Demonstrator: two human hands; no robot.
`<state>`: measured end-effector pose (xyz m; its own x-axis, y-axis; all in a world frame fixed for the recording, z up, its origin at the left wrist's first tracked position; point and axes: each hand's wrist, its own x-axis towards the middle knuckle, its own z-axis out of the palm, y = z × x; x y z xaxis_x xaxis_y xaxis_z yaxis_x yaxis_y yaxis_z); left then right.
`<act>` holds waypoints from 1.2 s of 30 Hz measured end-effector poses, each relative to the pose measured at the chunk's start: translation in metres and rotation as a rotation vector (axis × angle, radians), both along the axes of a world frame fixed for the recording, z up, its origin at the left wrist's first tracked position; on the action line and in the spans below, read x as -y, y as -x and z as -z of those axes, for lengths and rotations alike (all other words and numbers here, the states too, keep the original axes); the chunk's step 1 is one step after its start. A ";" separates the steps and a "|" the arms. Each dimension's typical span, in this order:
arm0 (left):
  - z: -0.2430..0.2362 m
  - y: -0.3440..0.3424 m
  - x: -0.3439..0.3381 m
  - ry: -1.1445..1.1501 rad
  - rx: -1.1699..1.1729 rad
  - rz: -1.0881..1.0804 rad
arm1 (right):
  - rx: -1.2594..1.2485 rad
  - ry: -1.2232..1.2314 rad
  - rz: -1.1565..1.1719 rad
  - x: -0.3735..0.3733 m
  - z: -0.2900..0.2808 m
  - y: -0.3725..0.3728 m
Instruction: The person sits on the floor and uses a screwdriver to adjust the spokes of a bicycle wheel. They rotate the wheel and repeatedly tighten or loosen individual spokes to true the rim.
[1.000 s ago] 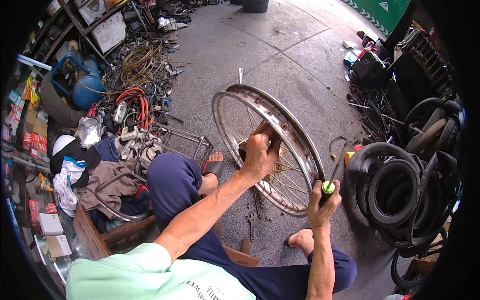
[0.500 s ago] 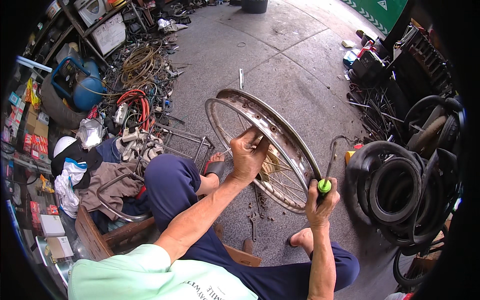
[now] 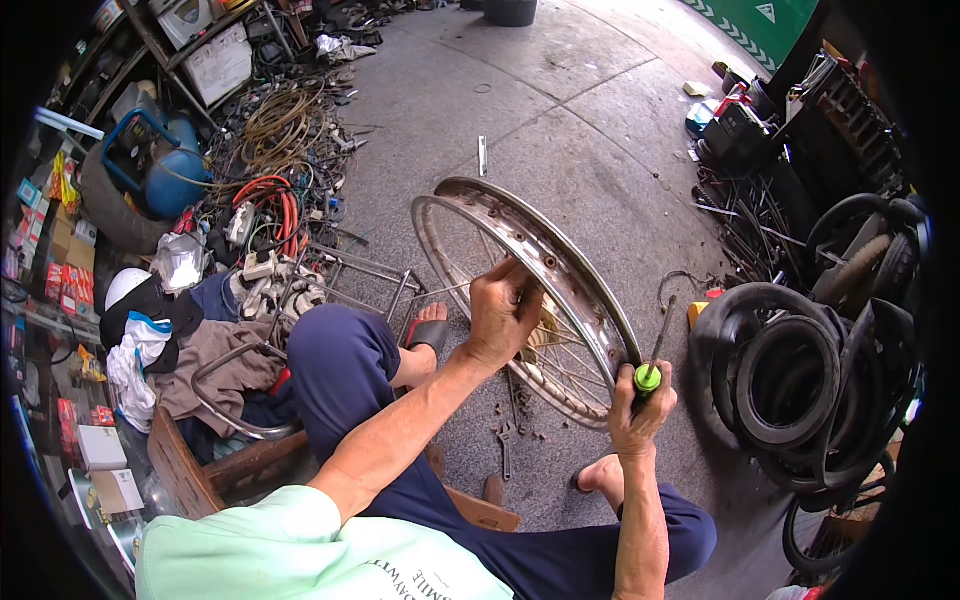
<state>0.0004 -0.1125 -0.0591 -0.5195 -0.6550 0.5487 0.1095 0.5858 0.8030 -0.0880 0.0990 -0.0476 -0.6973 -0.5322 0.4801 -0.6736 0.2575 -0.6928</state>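
Observation:
A spoked metal wheel rim (image 3: pixel 558 258) stands tilted before me, its inner face spotted with rust. My left hand (image 3: pixel 502 315) is closed at the rim's near-left inner edge, seemingly pinching a thin spoke (image 3: pixel 438 292) that points out to the left; the fingertips are partly hidden. My right hand (image 3: pixel 637 410) grips a screwdriver with a green handle (image 3: pixel 647 379), its metal shaft pointing up, and rests against the rim's right side. On the floor beneath lie an adjustable wrench (image 3: pixel 506 455) and several small rusty pieces (image 3: pixel 530 432).
Coiled tyres (image 3: pixel 720 350) are piled at the right beside dark metal parts. At the left are a blue tank (image 3: pixel 172 172), tangled hoses (image 3: pixel 285 120), cloths (image 3: pixel 215 375) and a metal frame (image 3: pixel 345 260). A wooden stool (image 3: pixel 185 460) is near my legs; a dark bucket (image 3: pixel 512 10) stands far back.
The wheel and my left hand have shifted a little left over the last second, and the thin spoke now shows further out to the left. My right hand has barely moved.

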 end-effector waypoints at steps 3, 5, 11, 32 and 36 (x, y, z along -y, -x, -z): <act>-0.004 -0.003 -0.002 0.027 0.024 -0.036 | -0.006 -0.001 0.013 -0.002 0.001 0.001; -0.002 -0.001 -0.006 -0.047 -0.001 -0.042 | -0.003 0.008 0.028 -0.003 0.003 0.003; 0.023 -0.009 -0.008 -0.001 -0.015 -0.223 | 0.004 -0.005 0.005 -0.003 0.002 0.002; 0.114 -0.064 0.020 0.083 0.817 -0.412 | -0.024 -0.048 0.029 -0.033 0.047 0.045; 0.118 -0.063 0.022 0.029 0.755 -0.353 | -0.072 0.032 0.127 -0.016 0.022 0.045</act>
<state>0.0639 -0.1345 -0.1775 -0.5218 -0.8390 0.1546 -0.6460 0.5069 0.5708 -0.1326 0.1154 -0.0697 -0.7213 -0.4259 0.5463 -0.6851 0.3222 -0.6534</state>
